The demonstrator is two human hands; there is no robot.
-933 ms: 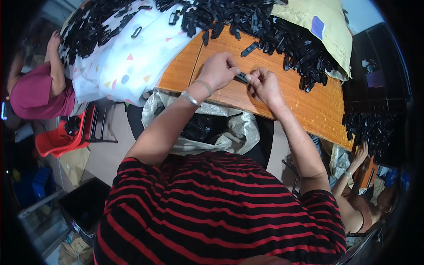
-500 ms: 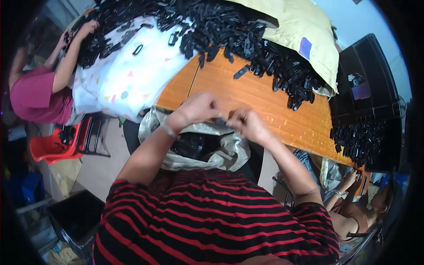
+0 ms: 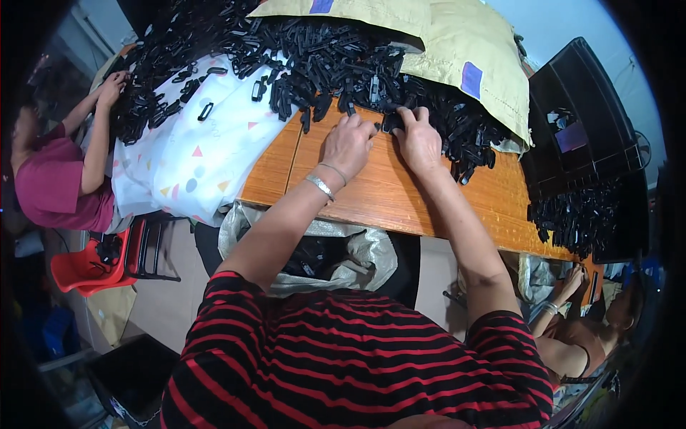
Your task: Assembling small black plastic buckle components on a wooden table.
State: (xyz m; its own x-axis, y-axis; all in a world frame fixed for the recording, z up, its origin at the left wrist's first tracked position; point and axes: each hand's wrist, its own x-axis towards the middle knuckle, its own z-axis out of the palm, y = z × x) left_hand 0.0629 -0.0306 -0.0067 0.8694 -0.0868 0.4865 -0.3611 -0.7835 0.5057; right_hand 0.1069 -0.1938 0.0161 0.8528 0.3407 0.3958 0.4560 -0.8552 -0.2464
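Observation:
Small elongated black plastic parts (image 3: 325,61) lie in a long heap across the far side of the wooden table (image 3: 336,171). My left hand (image 3: 349,149) rests at the near edge of the heap, fingers bent and closed, with a dark bit at the thumb tip; what it grips is too small to make out. Just right of it, my right hand (image 3: 421,143) pinches at a black plastic part (image 3: 389,123) on the heap's edge. Below the table edge, a whitish woven sack (image 3: 375,257) stands open in front of me, black parts (image 3: 314,256) inside.
A yellowish sack (image 3: 457,43) covers part of the heap. White patterned sheeting (image 3: 207,150) drapes the table's left, where a person in maroon (image 3: 64,175) handles parts. Another person (image 3: 572,336) works at the right, near a black box (image 3: 586,121). A red chair (image 3: 89,268) stands left.
Both hands have moved from above the open sack forward to the heap on the table. My view has shifted slightly.

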